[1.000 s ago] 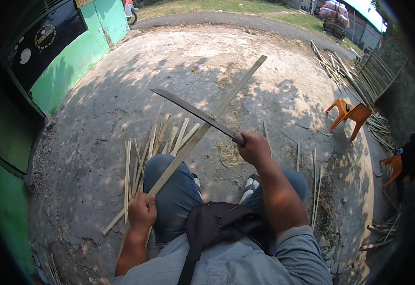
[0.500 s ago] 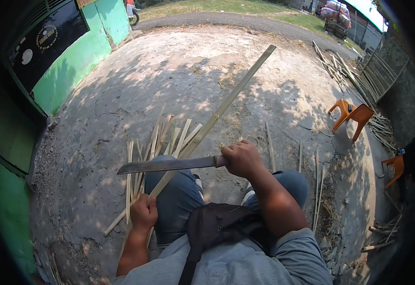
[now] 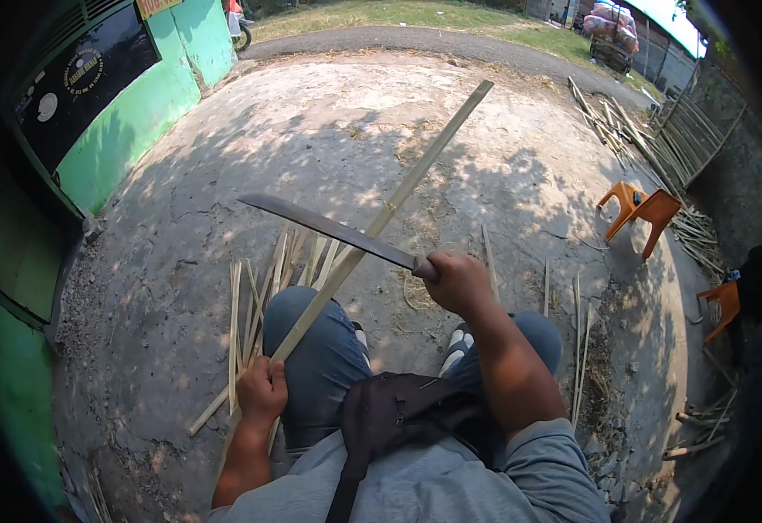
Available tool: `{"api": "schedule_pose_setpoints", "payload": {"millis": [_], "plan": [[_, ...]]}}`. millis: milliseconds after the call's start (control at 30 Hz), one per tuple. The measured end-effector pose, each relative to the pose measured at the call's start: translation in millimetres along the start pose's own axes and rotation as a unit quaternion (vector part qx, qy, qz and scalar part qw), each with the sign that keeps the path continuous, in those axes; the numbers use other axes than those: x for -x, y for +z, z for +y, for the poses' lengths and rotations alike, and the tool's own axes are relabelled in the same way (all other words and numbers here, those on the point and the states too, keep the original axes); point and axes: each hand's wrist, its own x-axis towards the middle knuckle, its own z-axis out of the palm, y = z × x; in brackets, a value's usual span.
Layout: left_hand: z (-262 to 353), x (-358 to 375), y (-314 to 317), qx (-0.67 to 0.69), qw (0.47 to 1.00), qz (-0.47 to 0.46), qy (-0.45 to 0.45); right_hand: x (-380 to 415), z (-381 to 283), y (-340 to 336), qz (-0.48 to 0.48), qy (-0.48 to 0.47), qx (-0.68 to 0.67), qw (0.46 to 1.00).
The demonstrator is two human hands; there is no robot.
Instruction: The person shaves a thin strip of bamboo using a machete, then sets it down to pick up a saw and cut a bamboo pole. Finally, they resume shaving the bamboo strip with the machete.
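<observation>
Above cracked concrete [image 3: 163, 349], the left hand [image 3: 261, 390] clenches a bamboo strip [image 3: 438, 148] while the right hand [image 3: 461, 283], closed round a machete handle [image 3: 426, 269], has brought the blade [image 3: 311, 223] higher across it.

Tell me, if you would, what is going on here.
The left hand grips a long pale strip, which slants up past the left knee. The right hand holds a large knife by its handle, with the blade crossing the strip; whether its edge is cutting in is hard to tell. More strips lie beside that knee.
</observation>
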Motion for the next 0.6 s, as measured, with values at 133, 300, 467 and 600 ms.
{"api": "schedule_pose_setpoints", "payload": {"millis": [133,300,467,600], "plan": [[1,-2,1,-0.002,1.000,0.012,0.015,8,-21,13,-0.091,-0.141,0.051,0.984],[-3,-1,1,0.016,1.000,0.011,0.015,1,-21,10,-0.057,-0.167,0.076,0.981],[-6,0,7,0.021,1.000,0.014,0.007,-15,21,-2,0.047,0.079,0.013,0.996],[2,-2,-1,-0.039,0.999,-0.001,-0.005,-5,22,-2,0.013,0.127,-0.018,0.992]]}}
